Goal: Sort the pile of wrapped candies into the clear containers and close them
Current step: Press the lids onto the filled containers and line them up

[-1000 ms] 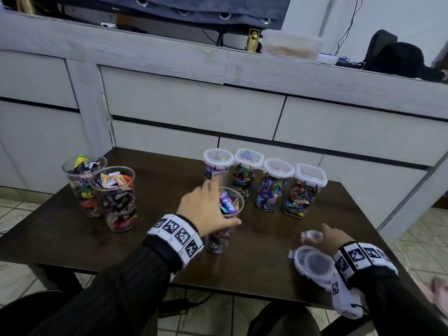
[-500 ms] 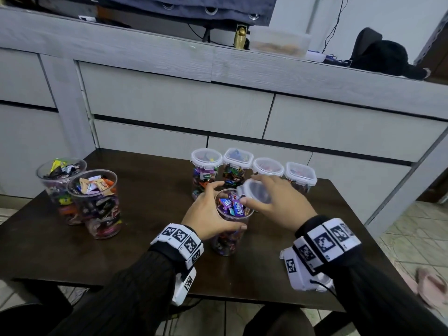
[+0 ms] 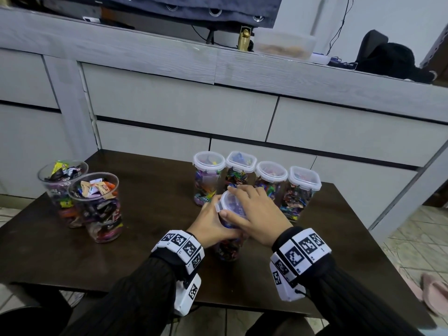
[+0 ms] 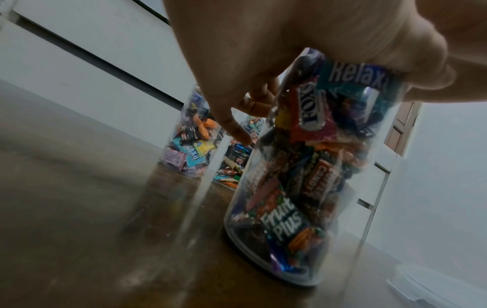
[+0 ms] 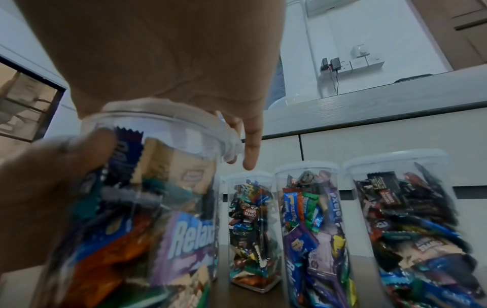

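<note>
A clear container (image 3: 228,249) packed with wrapped candies stands on the dark table (image 3: 150,258) near its front. My left hand (image 3: 209,221) grips it just below the rim, and in the left wrist view my left hand (image 4: 263,54) wraps the container (image 4: 303,177) from above. A white-rimmed clear lid (image 3: 229,202) sits on its mouth. My right hand (image 3: 254,214) holds the lid, thumb at the near side, fingers over the far edge. In the right wrist view my right hand (image 5: 158,52) covers the lid (image 5: 163,113) on the container (image 5: 147,208).
Behind stand several lidded containers (image 3: 303,190) of candies in a row. At the far left are two open cups (image 3: 97,207) heaped with candies. Another lid (image 4: 435,289) lies on the table at the right. A grey cabinet (image 3: 184,112) runs behind the table.
My right hand picked a lid up from the table's right front, carried it left and set it on the container. My left hand kept its grip on the container.
</note>
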A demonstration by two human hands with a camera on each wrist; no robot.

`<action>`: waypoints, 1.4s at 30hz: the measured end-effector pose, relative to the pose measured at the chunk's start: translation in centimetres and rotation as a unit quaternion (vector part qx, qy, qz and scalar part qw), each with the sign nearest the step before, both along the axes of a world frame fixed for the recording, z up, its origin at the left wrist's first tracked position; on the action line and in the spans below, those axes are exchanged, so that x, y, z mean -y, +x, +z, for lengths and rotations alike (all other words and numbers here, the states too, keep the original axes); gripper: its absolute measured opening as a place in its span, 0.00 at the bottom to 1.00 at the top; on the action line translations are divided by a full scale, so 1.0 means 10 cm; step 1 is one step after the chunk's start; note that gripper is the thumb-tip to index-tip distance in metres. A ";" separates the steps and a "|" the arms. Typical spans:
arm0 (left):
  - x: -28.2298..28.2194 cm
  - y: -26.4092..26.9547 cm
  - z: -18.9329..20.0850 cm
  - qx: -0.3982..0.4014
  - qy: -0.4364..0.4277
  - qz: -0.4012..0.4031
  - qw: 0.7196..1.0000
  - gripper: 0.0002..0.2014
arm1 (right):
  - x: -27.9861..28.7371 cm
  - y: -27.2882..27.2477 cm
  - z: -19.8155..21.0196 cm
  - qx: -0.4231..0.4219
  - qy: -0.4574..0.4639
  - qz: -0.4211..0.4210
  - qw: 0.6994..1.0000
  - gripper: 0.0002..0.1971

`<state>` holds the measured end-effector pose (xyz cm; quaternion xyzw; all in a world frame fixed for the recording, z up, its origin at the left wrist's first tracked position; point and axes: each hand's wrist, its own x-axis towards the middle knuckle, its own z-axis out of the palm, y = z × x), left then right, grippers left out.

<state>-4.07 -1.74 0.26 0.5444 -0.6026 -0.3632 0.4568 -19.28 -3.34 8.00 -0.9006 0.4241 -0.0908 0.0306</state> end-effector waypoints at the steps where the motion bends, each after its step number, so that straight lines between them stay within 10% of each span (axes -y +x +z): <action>1: 0.00 0.00 0.00 -0.002 -0.003 0.000 1.000 0.51 | 0.00 0.00 0.01 -0.003 -0.002 0.002 1.000 0.36; 8: 0.03 -0.02 0.01 0.006 -0.049 -0.012 0.999 0.38 | -0.07 0.04 0.03 -0.025 0.003 0.003 1.000 0.37; 20: 0.01 0.06 0.05 0.001 -0.044 -0.077 0.996 0.45 | -0.08 0.04 -0.04 -0.042 0.055 -0.011 0.998 0.28; 24: -0.02 0.20 0.14 -0.022 -0.013 -0.076 0.997 0.61 | -0.04 0.04 0.04 0.022 0.172 -0.021 0.985 0.30; 31: -0.10 0.24 0.19 0.012 -0.003 -0.095 0.995 0.50 | 0.08 -0.11 0.25 0.214 0.366 0.029 0.905 0.21; 36: -0.08 0.27 0.15 0.001 0.017 -0.109 0.994 0.51 | 0.17 -0.37 0.27 0.041 0.253 0.096 0.962 0.37; 42: -0.06 0.23 0.11 0.004 0.018 -0.082 0.996 0.50 | 0.19 -0.39 0.21 0.023 0.089 0.092 0.991 0.38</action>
